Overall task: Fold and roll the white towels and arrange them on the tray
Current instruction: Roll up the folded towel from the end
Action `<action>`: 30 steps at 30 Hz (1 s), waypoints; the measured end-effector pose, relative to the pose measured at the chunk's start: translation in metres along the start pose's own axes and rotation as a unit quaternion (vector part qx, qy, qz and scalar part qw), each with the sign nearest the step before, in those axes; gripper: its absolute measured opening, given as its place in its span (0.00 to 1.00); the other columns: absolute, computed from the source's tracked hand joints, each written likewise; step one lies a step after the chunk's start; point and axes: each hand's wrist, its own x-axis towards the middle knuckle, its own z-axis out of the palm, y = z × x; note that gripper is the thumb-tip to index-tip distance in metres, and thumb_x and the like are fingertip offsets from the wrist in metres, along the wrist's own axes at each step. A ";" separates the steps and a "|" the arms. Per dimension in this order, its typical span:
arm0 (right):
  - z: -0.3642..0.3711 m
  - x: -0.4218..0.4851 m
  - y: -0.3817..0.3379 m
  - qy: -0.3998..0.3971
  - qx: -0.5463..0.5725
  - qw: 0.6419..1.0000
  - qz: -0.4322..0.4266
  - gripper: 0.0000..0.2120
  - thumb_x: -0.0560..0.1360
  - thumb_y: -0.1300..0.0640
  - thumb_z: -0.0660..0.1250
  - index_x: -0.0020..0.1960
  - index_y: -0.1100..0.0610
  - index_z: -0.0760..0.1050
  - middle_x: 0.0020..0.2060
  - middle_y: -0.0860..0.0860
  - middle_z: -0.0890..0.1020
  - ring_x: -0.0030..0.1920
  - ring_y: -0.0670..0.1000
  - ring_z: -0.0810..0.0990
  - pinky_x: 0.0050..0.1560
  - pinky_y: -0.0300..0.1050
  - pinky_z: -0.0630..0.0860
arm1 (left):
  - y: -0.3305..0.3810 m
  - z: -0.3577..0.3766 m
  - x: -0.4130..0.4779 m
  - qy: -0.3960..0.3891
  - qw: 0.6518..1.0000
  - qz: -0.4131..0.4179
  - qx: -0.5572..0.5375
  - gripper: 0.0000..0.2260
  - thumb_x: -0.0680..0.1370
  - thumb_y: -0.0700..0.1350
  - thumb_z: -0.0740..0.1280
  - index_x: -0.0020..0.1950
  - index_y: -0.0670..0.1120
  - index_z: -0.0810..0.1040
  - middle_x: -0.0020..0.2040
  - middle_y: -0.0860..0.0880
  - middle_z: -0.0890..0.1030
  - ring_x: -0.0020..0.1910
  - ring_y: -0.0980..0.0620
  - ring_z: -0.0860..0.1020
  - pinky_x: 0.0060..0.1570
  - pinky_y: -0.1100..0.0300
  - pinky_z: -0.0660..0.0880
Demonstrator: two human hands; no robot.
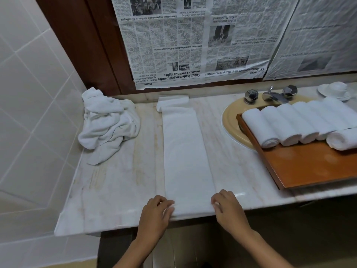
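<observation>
A white towel (186, 157) lies folded into a long narrow strip down the middle of the marble counter, its far end bent up against the back ledge. My left hand (157, 209) pinches the strip's near left corner at the counter's front edge. My right hand (225, 203) pinches the near right corner. A wooden tray (309, 167) sits at the right, partly over the sink, carrying several rolled white towels (289, 122) in a row. A crumpled heap of white towels (108, 122) lies at the back left of the counter.
The marble counter (119, 180) meets a tiled wall on the left. A yellow sink (229, 124) with chrome taps (270, 94) lies under the tray's far end. White dishes (337, 89) stand at the back right. Newspaper sheets (193, 41) cover the wall behind.
</observation>
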 end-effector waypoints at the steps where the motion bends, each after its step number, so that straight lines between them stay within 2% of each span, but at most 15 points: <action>1: 0.003 -0.001 0.002 0.016 -0.018 0.999 -0.028 0.06 0.75 0.63 0.69 0.46 0.53 0.78 0.45 0.44 0.75 0.45 0.46 0.73 0.42 0.31 0.70 | 0.001 -0.002 0.001 0.001 1.000 0.011 0.012 0.13 0.76 0.55 0.63 0.53 0.53 0.84 0.45 0.59 0.78 0.43 0.56 0.75 0.43 0.62 0.72; 3: 0.010 -0.003 0.007 0.052 -0.044 0.994 -0.091 0.11 0.66 0.69 0.75 0.42 0.55 0.78 0.42 0.47 0.76 0.41 0.48 0.72 0.37 0.37 0.72 | 0.005 -0.007 0.003 0.013 0.999 0.035 0.040 0.08 0.72 0.49 0.73 0.50 0.53 0.83 0.42 0.58 0.81 0.39 0.52 0.77 0.38 0.61 0.72; 5: 0.014 -0.007 0.011 0.075 -0.054 0.987 -0.129 0.16 0.60 0.73 0.76 0.41 0.56 0.79 0.41 0.48 0.77 0.41 0.48 0.72 0.35 0.39 0.73 | 0.011 -0.009 0.005 0.025 0.994 0.063 0.083 0.11 0.66 0.42 0.79 0.44 0.53 0.83 0.38 0.58 0.81 0.35 0.51 0.76 0.33 0.60 0.69; 7: 0.014 -0.012 0.011 0.079 -0.049 0.984 -0.151 0.17 0.59 0.73 0.77 0.42 0.57 0.80 0.42 0.48 0.79 0.42 0.48 0.75 0.39 0.37 0.75 | 0.011 -0.005 0.005 0.039 0.985 0.111 0.126 0.11 0.63 0.40 0.80 0.38 0.51 0.81 0.38 0.58 0.81 0.33 0.51 0.74 0.30 0.60 0.64; 9: 0.013 -0.017 0.013 0.075 -0.047 0.980 -0.176 0.15 0.62 0.70 0.78 0.44 0.57 0.81 0.42 0.49 0.80 0.42 0.48 0.77 0.44 0.34 0.74 | 0.005 0.001 0.003 0.065 0.976 0.145 0.147 0.11 0.62 0.37 0.80 0.36 0.49 0.81 0.41 0.55 0.81 0.34 0.49 0.74 0.29 0.58 0.65; 11: 0.011 -0.020 0.015 0.073 -0.048 0.976 -0.201 0.13 0.64 0.66 0.78 0.46 0.57 0.80 0.44 0.49 0.80 0.44 0.47 0.78 0.48 0.35 0.75 | -0.002 0.005 -0.002 0.092 0.968 0.177 0.153 0.07 0.66 0.38 0.76 0.37 0.47 0.81 0.44 0.52 0.81 0.36 0.48 0.75 0.31 0.57 0.66; 13: 0.010 -0.022 0.020 0.067 -0.048 0.973 -0.215 0.13 0.66 0.64 0.77 0.48 0.57 0.80 0.46 0.49 0.80 0.47 0.48 0.78 0.50 0.37 0.77 | -0.008 0.007 -0.008 0.113 0.962 0.208 0.137 0.02 0.73 0.43 0.69 0.42 0.46 0.81 0.48 0.51 0.81 0.39 0.47 0.77 0.33 0.57 0.68; 16: 0.010 -0.020 0.022 0.059 -0.052 0.972 -0.220 0.15 0.65 0.65 0.78 0.49 0.56 0.80 0.47 0.49 0.81 0.47 0.48 0.79 0.50 0.37 0.78 | -0.018 0.012 -0.013 0.126 0.955 0.241 0.120 0.09 0.76 0.50 0.67 0.53 0.48 0.78 0.53 0.48 0.83 0.43 0.48 0.77 0.34 0.56 0.71; 18: 0.009 -0.016 0.020 0.053 -0.045 0.974 -0.215 0.15 0.64 0.66 0.78 0.48 0.56 0.81 0.46 0.48 0.81 0.47 0.46 0.79 0.49 0.35 0.77 | -0.019 0.012 -0.012 0.123 0.956 0.240 0.118 0.09 0.76 0.51 0.67 0.53 0.48 0.79 0.53 0.49 0.82 0.42 0.49 0.77 0.35 0.56 0.71; 22: 0.002 -0.010 0.018 0.025 -0.026 0.980 -0.198 0.15 0.63 0.66 0.77 0.47 0.55 0.80 0.45 0.46 0.80 0.45 0.45 0.78 0.46 0.34 0.77 | -0.014 0.009 -0.006 0.103 0.958 0.225 0.148 0.10 0.76 0.49 0.64 0.48 0.47 0.83 0.49 0.51 0.81 0.38 0.49 0.76 0.35 0.57 0.68; 25: -0.001 -0.003 0.016 -0.019 -0.011 0.988 -0.155 0.12 0.68 0.64 0.74 0.49 0.54 0.80 0.45 0.44 0.79 0.46 0.43 0.77 0.46 0.30 0.74 | -0.010 0.005 -0.003 0.086 0.962 0.208 0.151 0.10 0.75 0.49 0.64 0.46 0.48 0.83 0.46 0.52 0.81 0.37 0.50 0.75 0.36 0.57 0.66; 28: -0.007 0.006 0.012 -0.045 0.047 0.997 -0.050 0.07 0.75 0.60 0.69 0.52 0.52 0.79 0.47 0.41 0.77 0.48 0.41 0.75 0.48 0.25 0.69 | -0.003 -0.003 0.002 0.052 0.980 0.141 0.127 0.11 0.73 0.52 0.63 0.43 0.51 0.84 0.42 0.55 0.80 0.36 0.52 0.76 0.37 0.59 0.64; 30: -0.011 0.013 0.007 -0.057 0.087 0.995 0.006 0.06 0.75 0.59 0.68 0.48 0.49 0.77 0.45 0.42 0.78 0.47 0.43 0.76 0.45 0.26 0.69 | 0.003 -0.009 0.005 0.003 0.992 0.061 0.108 0.12 0.72 0.55 0.61 0.42 0.54 0.84 0.40 0.58 0.79 0.37 0.53 0.77 0.38 0.59 0.64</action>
